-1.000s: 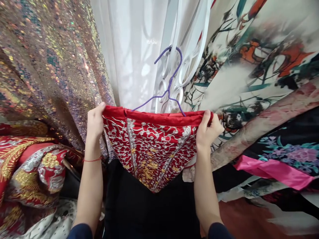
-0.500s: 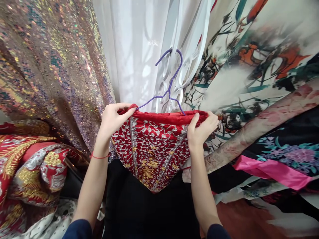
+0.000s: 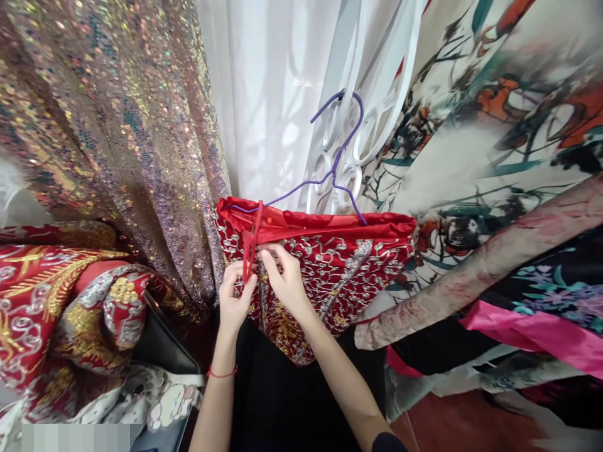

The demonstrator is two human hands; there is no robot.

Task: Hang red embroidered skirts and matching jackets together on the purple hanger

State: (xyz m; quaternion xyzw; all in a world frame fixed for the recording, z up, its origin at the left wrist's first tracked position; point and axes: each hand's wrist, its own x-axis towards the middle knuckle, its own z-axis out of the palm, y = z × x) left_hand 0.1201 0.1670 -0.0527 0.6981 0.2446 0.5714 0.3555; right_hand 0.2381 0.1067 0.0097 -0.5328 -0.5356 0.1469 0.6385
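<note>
A red bodice (image 3: 313, 263) with silver and gold embroidery hangs on a purple wire hanger (image 3: 301, 186), whose arms go down inside its satin top edge. A thin red strap (image 3: 254, 240) runs over that edge on the left side. My left hand (image 3: 237, 295) is closed on the strap's lower part, thumb and fingers pinched together. Close beside it, my right hand (image 3: 285, 276) has its fingers bent against the bodice just below the edge. What those right fingertips grip, if anything, is hidden.
The hanger's hook hangs on a white scrollwork rack (image 3: 358, 135). A sequined curtain (image 3: 117, 125) hangs at left, with a heap of red and gold embroidered clothes (image 3: 89, 307) below. Floral fabric (image 3: 443, 163) and a bright pink ribbon (image 3: 527, 333) are at right.
Both hands have left the bodice's top corners and come together at its left side. My left hand has taken hold of the red strap. The view has shifted slightly.
</note>
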